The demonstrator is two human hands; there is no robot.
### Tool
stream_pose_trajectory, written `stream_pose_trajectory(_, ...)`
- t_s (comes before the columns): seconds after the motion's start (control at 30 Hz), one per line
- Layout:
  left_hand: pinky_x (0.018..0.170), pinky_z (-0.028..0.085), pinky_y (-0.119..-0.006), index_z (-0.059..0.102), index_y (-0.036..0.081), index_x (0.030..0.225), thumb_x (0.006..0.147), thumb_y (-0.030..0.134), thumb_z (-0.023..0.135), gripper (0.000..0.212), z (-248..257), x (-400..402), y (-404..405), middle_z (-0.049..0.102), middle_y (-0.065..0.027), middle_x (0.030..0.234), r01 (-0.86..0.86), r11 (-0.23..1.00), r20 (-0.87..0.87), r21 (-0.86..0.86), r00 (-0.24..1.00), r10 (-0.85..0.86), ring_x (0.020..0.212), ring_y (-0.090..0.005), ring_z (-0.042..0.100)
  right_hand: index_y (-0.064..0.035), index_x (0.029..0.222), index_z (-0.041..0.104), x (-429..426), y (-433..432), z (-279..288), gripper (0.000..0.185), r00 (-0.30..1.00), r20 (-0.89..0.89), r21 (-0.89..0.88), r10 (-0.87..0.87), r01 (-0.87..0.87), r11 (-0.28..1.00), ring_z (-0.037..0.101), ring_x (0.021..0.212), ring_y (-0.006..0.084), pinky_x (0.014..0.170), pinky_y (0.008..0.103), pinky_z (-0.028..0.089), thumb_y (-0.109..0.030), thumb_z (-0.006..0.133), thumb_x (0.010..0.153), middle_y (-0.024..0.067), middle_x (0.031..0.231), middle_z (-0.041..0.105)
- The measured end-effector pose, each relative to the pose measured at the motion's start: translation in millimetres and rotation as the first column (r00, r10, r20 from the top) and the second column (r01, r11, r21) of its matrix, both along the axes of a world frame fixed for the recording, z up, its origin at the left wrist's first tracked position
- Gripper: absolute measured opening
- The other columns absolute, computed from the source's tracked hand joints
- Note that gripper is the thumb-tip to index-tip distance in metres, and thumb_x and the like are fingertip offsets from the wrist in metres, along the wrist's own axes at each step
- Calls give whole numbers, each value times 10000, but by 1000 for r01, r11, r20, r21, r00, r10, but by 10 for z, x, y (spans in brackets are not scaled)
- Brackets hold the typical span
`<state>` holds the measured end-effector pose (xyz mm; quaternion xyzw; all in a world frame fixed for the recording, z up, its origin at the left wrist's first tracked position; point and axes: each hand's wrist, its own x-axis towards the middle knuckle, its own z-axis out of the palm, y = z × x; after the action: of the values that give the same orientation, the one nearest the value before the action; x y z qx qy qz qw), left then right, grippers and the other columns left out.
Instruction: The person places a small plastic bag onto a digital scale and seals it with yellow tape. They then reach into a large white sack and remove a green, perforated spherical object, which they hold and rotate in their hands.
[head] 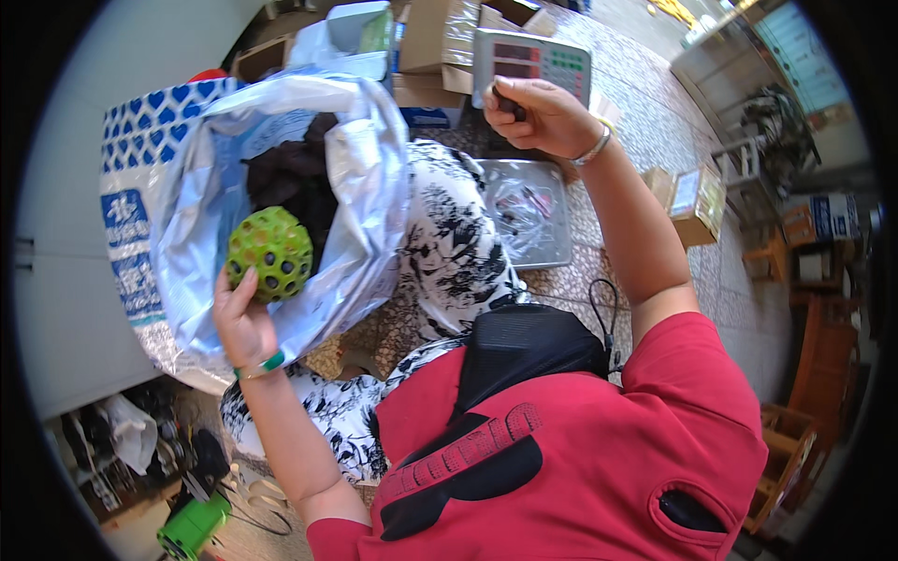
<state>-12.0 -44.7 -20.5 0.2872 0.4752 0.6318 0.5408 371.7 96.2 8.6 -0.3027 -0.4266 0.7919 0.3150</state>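
My left hand point(245, 315) holds a rounded green lotus seed pod point(270, 245) from below, over the mouth of a large sack. Several of the pod's lower holes contain dark seeds, while upper ones look tan. Blue hearts and writing mark the white plastic sack point(365, 161), whose rim is folded outward. Dark brown, crumpled-looking pieces point(291, 175) lie inside it; what they are cannot be told. Raised at the right, my right hand point(540, 116) has small dark pieces point(506, 105) pinched in its curled fingers, probably seeds.
Behind my right hand stands a digital scale point(558, 66). A metal tray point(554, 252) with clear plastic bags rests on the floor beside my leg. Cardboard boxes point(428, 42) are stacked ahead, and another carton point(698, 203) sits right. Shoe shelves point(126, 449) and a green device point(193, 526) are lower left.
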Motion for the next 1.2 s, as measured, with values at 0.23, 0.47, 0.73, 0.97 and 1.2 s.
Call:
stream_pose_trajectory(0.23,912,382,-344,452,-51,1165,784,38,534,400,-44,-9,111,548,-135,1114,-23,999,2,-47,1000,23,1025,-218,529,5,804,555,1159,-254,-2340,104,874,465,-436,-139,363,824,574,621,168,571,280,519,-91,529,831,94,686,562)
stream_pose_trajectory(0.47,926,374,-356,426,-46,1200,792,46,534,432,-95,-34,111,524,-132,1157,-61,994,-28,-93,998,59,1048,-227,517,-7,822,585,925,-418,-3558,95,673,737,-345,-64,456,820,607,700,193,672,307,532,-95,575,788,95,795,582)
stream_pose_trajectory(0.73,941,354,-354,453,-44,1174,768,54,559,432,-78,7,78,543,-133,1129,-79,994,1,-75,997,79,1052,-231,508,-2,920,575,1036,-61,-3618,164,612,774,-187,-161,464,866,571,637,197,592,330,505,-77,574,774,107,856,582)
stream_pose_trajectory(0.97,883,389,-318,410,11,1146,716,-11,635,485,136,161,99,554,-128,1055,-68,997,92,43,994,63,967,-199,534,7,994,567,-81,-59,-601,185,884,-40,65,-466,468,882,550,708,92,658,208,463,-127,504,883,47,833,590)
stream_pose_trajectory(1.2,836,446,-292,345,16,1198,730,2,669,570,321,183,-16,592,-118,1017,18,982,174,188,983,-52,926,-178,570,12,1186,449,-1600,-441,178,529,958,268,521,97,-229,822,533,989,171,852,286,436,-260,659,784,122,1073,557)
